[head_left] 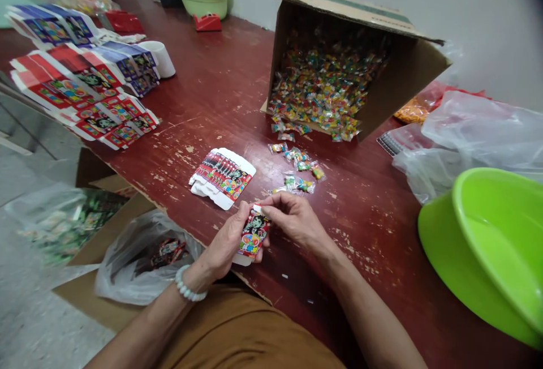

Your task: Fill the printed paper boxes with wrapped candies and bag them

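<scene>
A small red printed box is held upright over the table's front edge. My left hand is wrapped round its body, with a white flap sticking out at the bottom. The fingers of my right hand are closed on the top end of the same box. Just beyond my left hand lies a stack of flat red cartons. Small wrapped candies are scattered on the table past my right hand. Behind them, a cardboard box lies on its side, filled with more candies.
Stacks of red cartons and blue cartons stand at the left beside a white roll. A green basin and plastic bags are at the right. Below the edge sits a bag-lined box. Farther back are a pale basin and red dispenser.
</scene>
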Demonstrator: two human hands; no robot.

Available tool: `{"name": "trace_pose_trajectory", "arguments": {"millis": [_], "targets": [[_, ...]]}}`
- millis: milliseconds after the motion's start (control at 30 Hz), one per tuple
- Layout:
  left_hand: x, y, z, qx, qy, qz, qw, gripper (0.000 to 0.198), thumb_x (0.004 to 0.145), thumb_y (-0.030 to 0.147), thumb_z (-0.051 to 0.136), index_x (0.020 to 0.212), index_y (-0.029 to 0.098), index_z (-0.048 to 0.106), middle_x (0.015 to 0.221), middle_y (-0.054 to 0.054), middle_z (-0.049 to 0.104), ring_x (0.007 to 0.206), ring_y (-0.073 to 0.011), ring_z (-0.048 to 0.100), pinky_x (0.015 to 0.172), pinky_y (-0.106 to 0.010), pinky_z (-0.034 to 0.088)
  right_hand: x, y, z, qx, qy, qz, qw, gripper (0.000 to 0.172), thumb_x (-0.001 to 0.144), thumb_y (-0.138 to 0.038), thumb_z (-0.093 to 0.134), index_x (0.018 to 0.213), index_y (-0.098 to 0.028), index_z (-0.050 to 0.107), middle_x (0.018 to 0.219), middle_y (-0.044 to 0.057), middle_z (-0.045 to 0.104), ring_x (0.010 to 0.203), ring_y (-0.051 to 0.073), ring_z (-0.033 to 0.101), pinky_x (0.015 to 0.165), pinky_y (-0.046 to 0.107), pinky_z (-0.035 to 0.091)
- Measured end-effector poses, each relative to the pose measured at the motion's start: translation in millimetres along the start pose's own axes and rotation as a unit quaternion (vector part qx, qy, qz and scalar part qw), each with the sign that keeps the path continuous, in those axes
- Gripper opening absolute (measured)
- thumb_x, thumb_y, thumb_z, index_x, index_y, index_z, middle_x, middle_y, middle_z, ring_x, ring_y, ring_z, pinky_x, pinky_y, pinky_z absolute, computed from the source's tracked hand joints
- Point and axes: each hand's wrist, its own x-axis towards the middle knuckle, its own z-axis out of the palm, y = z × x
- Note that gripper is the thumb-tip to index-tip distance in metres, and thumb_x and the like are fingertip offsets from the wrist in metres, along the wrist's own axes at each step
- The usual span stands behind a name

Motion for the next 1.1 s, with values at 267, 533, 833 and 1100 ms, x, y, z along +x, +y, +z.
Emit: {"name": "trace_pose_trajectory", "arguments": {"millis": [267, 533, 833, 1100], "targets": [[1.3, -3.3, -7.6, 0.05, -0.002, 0.03, 0.998, 0.076, 0.09, 0.076, 0.038, 0.118, 0.011, 0.066, 0.065, -0.005, 0.066, 0.044, -0.0128, 0.058, 0.044, -0.022, 0.045, -5.3, -1.1, 5.3, -0.064, 0.023, -0.062, 0.996, 0.011, 0.086, -0.029, 0.066, 0.085, -0.019, 0.071, 0.075, 0.001, 0.072, 0.053, 0.012, 0.065, 0.05, 0.023, 0.052], [1.0, 2.5, -3.2, 0.078, 0.009, 0.033, 0.996, 0.07, 0.088, 0.076, 0.041, 0.104, 0.012, 0.066, 0.065, -0.005, 0.067, 0.044, -0.0131, 0.059, 0.043, -0.021, 0.045, -4.4, -7.4, 4.2, -0.065, 0.023, -0.042, 0.997, 0.01, 0.084, -0.029, 0.067, 0.084, -0.019, 0.069, 0.072, -0.001, 0.071, 0.052, 0.011, 0.064, 0.048, 0.022, 0.05], [5.5, -3.4, -7.7, 0.095, -0.003, 0.024, 0.995, 0.075, 0.091, 0.073, 0.039, 0.127, 0.013, 0.063, 0.068, -0.006, 0.068, 0.047, -0.0137, 0.06, 0.044, -0.021, 0.046, -2.3, -7.8, 0.6, -0.044, 0.029, -0.009, 0.999, 0.024, 0.077, -0.04, 0.078, 0.077, -0.017, 0.072, 0.072, 0.002, 0.071, 0.054, 0.012, 0.06, 0.051, 0.025, 0.049], [0.8, 1.5, 1.3, 0.006, 0.014, 0.019, 1.0, 0.078, 0.087, 0.073, 0.048, 0.147, 0.024, 0.046, 0.07, -0.002, 0.067, 0.042, -0.0138, 0.058, 0.04, -0.022, 0.045, -18.3, -8.0, 8.5, -0.155, 0.005, -0.164, 0.974, 0.012, 0.091, -0.023, 0.061, 0.094, -0.025, 0.072, 0.104, 0.006, 0.07, 0.094, 0.018, 0.065, 0.088, 0.035, 0.053]]}}
